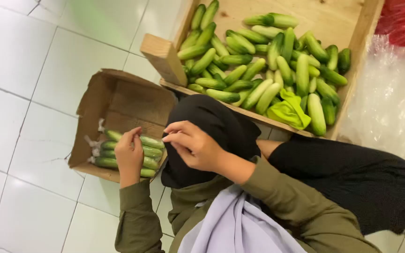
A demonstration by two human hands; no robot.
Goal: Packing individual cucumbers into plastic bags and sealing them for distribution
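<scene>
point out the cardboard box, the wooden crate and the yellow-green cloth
cardboard box (118, 96): head view, bare inner back wall.
wooden crate (164, 58): head view, near left corner post.
yellow-green cloth (288, 112): head view, middle of the crumpled fabric.
</scene>
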